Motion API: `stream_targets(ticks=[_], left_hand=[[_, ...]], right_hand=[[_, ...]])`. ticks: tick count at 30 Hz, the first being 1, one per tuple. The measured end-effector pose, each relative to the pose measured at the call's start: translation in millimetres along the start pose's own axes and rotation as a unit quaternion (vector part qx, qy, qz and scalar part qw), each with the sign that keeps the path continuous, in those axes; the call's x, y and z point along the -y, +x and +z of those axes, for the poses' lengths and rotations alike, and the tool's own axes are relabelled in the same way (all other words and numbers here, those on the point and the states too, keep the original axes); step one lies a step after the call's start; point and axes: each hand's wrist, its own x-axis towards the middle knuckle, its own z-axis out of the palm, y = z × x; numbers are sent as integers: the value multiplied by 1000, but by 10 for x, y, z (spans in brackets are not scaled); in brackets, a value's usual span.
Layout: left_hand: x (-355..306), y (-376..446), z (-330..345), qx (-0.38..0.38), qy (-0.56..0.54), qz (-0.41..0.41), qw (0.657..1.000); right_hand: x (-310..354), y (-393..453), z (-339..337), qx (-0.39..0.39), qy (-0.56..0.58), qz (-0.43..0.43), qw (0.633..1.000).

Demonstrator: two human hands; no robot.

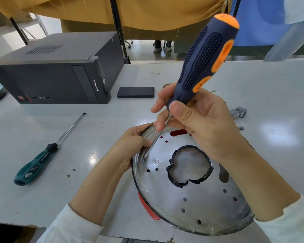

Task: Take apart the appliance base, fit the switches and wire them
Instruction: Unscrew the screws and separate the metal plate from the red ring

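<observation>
Base plate: left hand grips its ten-o'clock rim (steadying); right hand clenches blue-orange screwdriver, tip seated on screw.

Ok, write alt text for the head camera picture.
The right hand holds a blue and orange screwdriver on a screw in a round metal base, steadied by the left hand. A green screwdriver lies nearby.

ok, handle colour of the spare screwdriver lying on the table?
Teal green with black, on the spare screwdriver; head view.
</observation>
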Motion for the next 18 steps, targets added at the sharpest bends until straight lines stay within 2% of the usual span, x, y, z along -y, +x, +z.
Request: stream_targets(ticks=[9, 14, 18], left_hand=[[-14, -20, 17, -5, -8, 6, 1000], [-40, -34, 21, -6, 3, 7, 1000], [-38, -27, 12, -1, 11, 5, 1000]], right_hand=[[-32, -30, 32, -70, -6, -6, 998], [-7, -24, -76, 42, 9, -9, 999], [61, -31, -155, 84, -11, -1, 996]])
